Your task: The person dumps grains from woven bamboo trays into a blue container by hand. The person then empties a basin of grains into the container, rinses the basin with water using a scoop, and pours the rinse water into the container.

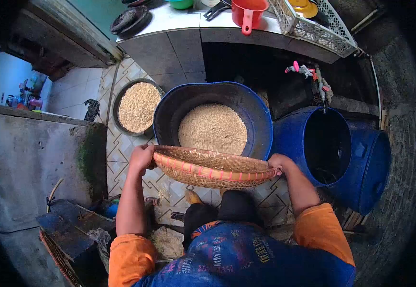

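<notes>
A round woven bamboo winnowing basket (pixel 208 178) with pink stitching along its rim is held in front of my body. My left hand (pixel 142 158) grips its left edge, and my right hand (pixel 280 163) is closed on the opposite edge. The basket tilts away from me, over the near rim of a big blue-rimmed tub (pixel 259 125). Inside the tub lies a heap of pale, grainy material (pixel 213 126), perhaps soybeans or split grain. Only a strip of the basket's inside shows, with a few pale bits on it.
Left of the tub stands a dark basin (pixel 116 117) full of pale grains (pixel 139 106). To the right are a blue water barrel (pixel 289 138) and a tap (pixel 320 86). A counter (pixel 179 24) behind carries a red dipper (pixel 249 12) and a white crate (pixel 313 28). A concrete wall (pixel 40 162) rises at left.
</notes>
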Demonstrator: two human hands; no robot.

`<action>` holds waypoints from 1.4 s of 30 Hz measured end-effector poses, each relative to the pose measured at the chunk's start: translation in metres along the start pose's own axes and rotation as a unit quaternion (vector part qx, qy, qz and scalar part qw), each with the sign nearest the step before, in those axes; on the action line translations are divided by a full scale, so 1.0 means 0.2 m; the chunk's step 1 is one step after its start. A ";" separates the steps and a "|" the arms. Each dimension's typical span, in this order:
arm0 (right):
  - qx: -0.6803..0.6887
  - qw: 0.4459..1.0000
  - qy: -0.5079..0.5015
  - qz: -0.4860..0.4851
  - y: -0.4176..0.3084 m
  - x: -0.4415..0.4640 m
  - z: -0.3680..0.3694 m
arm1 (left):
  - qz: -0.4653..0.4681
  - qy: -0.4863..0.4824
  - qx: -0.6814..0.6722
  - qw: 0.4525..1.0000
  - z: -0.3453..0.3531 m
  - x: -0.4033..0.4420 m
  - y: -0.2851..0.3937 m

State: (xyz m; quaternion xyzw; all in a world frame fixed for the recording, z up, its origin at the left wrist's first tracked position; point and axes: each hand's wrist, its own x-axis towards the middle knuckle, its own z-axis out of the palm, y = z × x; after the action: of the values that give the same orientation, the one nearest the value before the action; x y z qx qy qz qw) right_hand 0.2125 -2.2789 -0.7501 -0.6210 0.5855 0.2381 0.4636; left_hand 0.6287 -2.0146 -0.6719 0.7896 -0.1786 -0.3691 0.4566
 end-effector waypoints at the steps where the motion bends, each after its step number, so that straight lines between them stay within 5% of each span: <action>1: -0.013 1.000 0.000 0.002 -0.01 -0.01 -0.05 | -0.001 0.006 0.018 1.000 0.01 0.00 0.02; 3: -0.027 1.000 -0.001 0.005 0.00 -0.02 -0.15 | 0.009 -0.005 0.014 1.000 -0.03 -0.09 0.12; 5: -0.237 0.962 0.028 -0.133 0.01 -0.02 -0.27 | 0.010 -0.013 0.011 1.000 -0.05 -0.12 0.15; 7: -0.181 0.978 0.036 -0.101 -0.09 -0.05 -0.28 | 0.104 0.080 0.002 0.991 -0.04 -0.13 0.13; 9: -0.127 0.988 0.055 -0.072 -0.07 -0.04 -0.25 | 0.043 -0.018 0.027 0.999 -0.03 -0.02 0.03; 11: -0.299 0.946 -0.041 -0.115 0.06 0.08 -0.21 | -0.013 -0.032 0.018 0.999 -0.06 -0.11 0.01; 12: -0.160 0.987 0.017 -0.017 0.08 0.05 -0.15 | -0.017 -0.023 -0.038 0.999 -0.06 -0.07 -0.12; 15: -0.012 0.995 0.063 -0.077 0.17 -0.03 -0.08 | 0.000 0.021 -0.064 0.998 0.01 -0.19 -0.26; 23: -0.046 0.966 0.219 -0.132 0.07 -0.40 -0.06 | -0.011 -0.004 -0.202 0.979 0.09 -0.42 -0.51; 25: -0.129 0.915 0.343 -0.169 0.10 -0.35 -0.08 | -0.011 0.003 -0.212 0.977 0.10 -0.46 -0.57; 32: -0.076 0.919 0.333 -0.198 0.04 -0.45 -0.10 | -0.015 0.048 -0.279 0.959 0.17 -0.64 -0.70; 39: 0.005 0.881 0.346 -0.324 0.28 -0.07 -0.11 | 0.007 -0.008 -0.411 0.912 0.38 -0.84 -0.82; 42: 0.114 0.826 0.347 -0.430 0.45 0.22 -0.06 | 0.084 0.007 -0.396 0.914 0.54 -0.89 -1.00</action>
State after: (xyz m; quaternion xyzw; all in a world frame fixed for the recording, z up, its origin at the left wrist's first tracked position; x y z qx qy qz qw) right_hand 0.1338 -2.3013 -0.8076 -0.7944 0.4043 -0.2844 0.3530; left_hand 0.4193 -1.8643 -0.8014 0.5288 -0.0803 -0.3642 0.7624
